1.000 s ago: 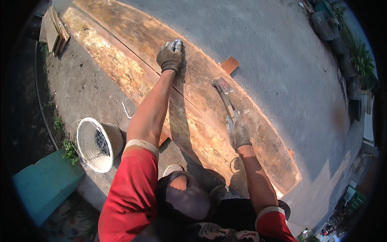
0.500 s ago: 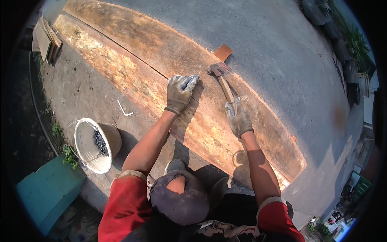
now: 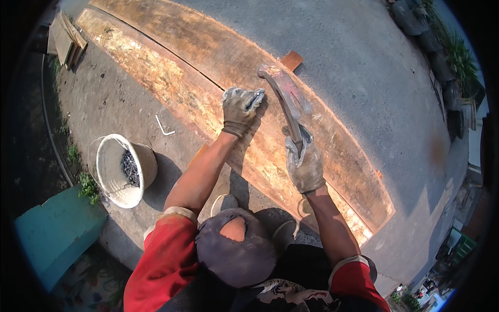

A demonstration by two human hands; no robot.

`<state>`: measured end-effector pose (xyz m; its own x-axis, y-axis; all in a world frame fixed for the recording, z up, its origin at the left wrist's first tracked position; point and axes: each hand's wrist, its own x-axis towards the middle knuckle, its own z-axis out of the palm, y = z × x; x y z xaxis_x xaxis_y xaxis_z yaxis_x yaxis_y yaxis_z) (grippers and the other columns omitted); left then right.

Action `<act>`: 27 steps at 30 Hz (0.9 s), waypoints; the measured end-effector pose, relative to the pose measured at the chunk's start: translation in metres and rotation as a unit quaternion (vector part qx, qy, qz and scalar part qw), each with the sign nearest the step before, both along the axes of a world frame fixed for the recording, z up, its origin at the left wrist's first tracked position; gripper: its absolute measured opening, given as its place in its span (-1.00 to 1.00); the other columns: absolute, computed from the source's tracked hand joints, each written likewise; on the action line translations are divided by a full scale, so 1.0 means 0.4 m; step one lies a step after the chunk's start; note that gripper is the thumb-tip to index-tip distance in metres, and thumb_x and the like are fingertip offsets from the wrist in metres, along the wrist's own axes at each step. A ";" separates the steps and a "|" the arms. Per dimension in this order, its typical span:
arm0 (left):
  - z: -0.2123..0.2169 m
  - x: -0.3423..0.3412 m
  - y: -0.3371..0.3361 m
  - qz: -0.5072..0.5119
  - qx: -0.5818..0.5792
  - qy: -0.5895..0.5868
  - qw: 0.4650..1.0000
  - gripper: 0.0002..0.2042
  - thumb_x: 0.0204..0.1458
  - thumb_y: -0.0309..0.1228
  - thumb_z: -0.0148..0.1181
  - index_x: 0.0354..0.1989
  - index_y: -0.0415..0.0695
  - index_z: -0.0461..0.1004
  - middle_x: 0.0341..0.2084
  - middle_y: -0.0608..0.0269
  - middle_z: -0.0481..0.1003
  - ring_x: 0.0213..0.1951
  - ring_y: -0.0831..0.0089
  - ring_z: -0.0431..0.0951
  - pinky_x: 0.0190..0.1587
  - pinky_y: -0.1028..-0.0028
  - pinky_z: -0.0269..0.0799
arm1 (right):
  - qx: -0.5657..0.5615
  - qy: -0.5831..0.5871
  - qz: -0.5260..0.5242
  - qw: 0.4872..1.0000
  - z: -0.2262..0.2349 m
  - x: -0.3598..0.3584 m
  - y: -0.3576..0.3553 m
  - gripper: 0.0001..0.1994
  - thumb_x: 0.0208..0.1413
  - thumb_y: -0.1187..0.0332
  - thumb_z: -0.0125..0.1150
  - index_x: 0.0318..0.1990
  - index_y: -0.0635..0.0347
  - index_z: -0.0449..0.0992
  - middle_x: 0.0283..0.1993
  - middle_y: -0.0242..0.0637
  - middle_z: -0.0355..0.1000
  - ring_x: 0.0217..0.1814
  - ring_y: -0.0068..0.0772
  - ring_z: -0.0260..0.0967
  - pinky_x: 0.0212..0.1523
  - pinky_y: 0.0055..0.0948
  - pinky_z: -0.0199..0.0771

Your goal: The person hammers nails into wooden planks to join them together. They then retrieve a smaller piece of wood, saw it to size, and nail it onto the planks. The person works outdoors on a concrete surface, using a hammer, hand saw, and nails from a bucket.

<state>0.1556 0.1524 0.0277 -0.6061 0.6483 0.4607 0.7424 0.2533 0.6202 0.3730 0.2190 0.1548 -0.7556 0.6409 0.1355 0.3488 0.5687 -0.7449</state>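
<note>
My gloved right hand (image 3: pixel 305 165) grips the handle of a claw hammer (image 3: pixel 285 99), raised with its head up over a long worn wooden board (image 3: pixel 208 67) lying on the ground. My gloved left hand (image 3: pixel 240 108) rests on the board just left of the hammer, fingers pinched around something small, possibly a nail; I cannot tell for sure. Both forearms come up from the lower edge, with red sleeves.
A white bucket (image 3: pixel 110 171) holding several nails stands on the concrete at the left. A bent metal piece (image 3: pixel 164 127) lies near it. A small wood block (image 3: pixel 291 60) sits beyond the board. Stacked planks (image 3: pixel 65 39) lie upper left, and a teal block (image 3: pixel 57 229) lower left.
My left hand has drawn back along the board toward me and now sits beside the hammer. My right hand has lifted the hammer up off the board.
</note>
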 end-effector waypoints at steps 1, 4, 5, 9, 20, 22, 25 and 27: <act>0.000 0.004 0.002 0.003 -0.003 0.000 1.000 -0.72 0.04 -0.20 0.29 -0.08 0.08 0.69 -0.21 0.22 0.63 -0.14 0.11 0.56 0.02 0.06 0.40 | 0.013 -0.053 0.001 0.999 -0.018 0.010 0.003 -0.53 0.29 0.29 0.20 0.30 0.24 0.33 -0.12 0.11 0.58 -0.21 0.25 0.57 -0.24 0.00 0.60; -0.036 -0.013 0.007 0.007 -0.067 -0.007 0.998 -0.71 0.05 -0.18 0.28 -0.06 0.08 0.68 -0.13 0.22 0.61 -0.09 0.09 0.54 0.06 0.05 0.37 | 0.022 -0.238 0.014 0.971 -0.041 0.010 0.021 -0.52 0.32 0.23 0.15 0.32 0.20 0.32 -0.15 0.08 0.59 -0.25 0.24 0.57 -0.26 0.03 0.59; -0.050 -0.011 0.003 0.004 -0.074 0.002 0.997 -0.71 0.06 -0.18 0.27 -0.06 0.08 0.68 -0.11 0.21 0.61 -0.07 0.08 0.53 0.08 0.05 0.36 | 0.010 -0.239 0.002 0.971 -0.029 0.015 0.023 -0.53 0.32 0.25 0.16 0.31 0.20 0.33 -0.16 0.09 0.59 -0.26 0.24 0.57 -0.27 0.03 0.58; -0.051 -0.012 0.016 0.001 -0.082 -0.011 0.997 -0.71 0.09 -0.15 0.23 -0.05 0.10 0.67 -0.07 0.19 0.58 0.01 0.07 0.50 0.16 0.04 0.30 | -0.017 -0.117 -0.021 0.993 0.009 0.025 0.017 -0.54 0.31 0.32 0.17 0.31 0.21 0.32 -0.22 0.16 0.57 -0.27 0.24 0.57 -0.31 0.00 0.56; -0.010 -0.010 0.012 0.012 -0.191 -0.108 0.976 -0.63 0.16 -0.07 0.19 0.04 0.04 0.65 0.18 -0.06 0.45 0.15 -0.04 0.46 0.30 -0.02 0.23 | 0.003 -0.230 0.005 0.973 -0.041 0.001 0.000 -0.51 0.32 0.27 0.14 0.35 0.17 0.30 -0.13 0.17 0.57 -0.25 0.26 0.55 -0.27 0.06 0.56; -0.011 -0.009 0.014 0.015 -0.207 -0.109 0.972 -0.62 0.14 -0.06 0.21 0.05 0.04 0.64 0.26 -0.08 0.38 0.18 -0.05 0.45 0.33 -0.02 0.22 | 0.021 -0.171 0.010 0.985 -0.030 -0.004 -0.008 -0.50 0.31 0.25 0.13 0.35 0.20 0.30 -0.14 0.18 0.56 -0.30 0.25 0.55 -0.30 0.06 0.56; -0.025 -0.008 0.017 0.013 -0.227 -0.080 0.970 -0.57 0.10 -0.03 0.24 0.08 0.05 0.63 0.32 -0.07 0.31 0.19 -0.06 0.44 0.32 -0.03 0.22 | 0.053 -0.107 0.018 0.993 -0.045 0.014 -0.019 -0.50 0.31 0.25 0.13 0.35 0.21 0.29 -0.13 0.19 0.56 -0.31 0.24 0.55 -0.31 0.06 0.56; -0.028 -0.007 0.021 0.005 -0.236 -0.063 0.970 -0.55 0.09 -0.02 0.25 0.10 0.06 0.61 0.28 -0.06 0.35 0.19 -0.05 0.43 0.32 -0.03 0.23 | 0.073 -0.211 0.028 0.974 -0.065 0.023 0.008 -0.50 0.32 0.26 0.14 0.35 0.21 0.30 -0.14 0.18 0.56 -0.31 0.21 0.56 -0.31 0.05 0.56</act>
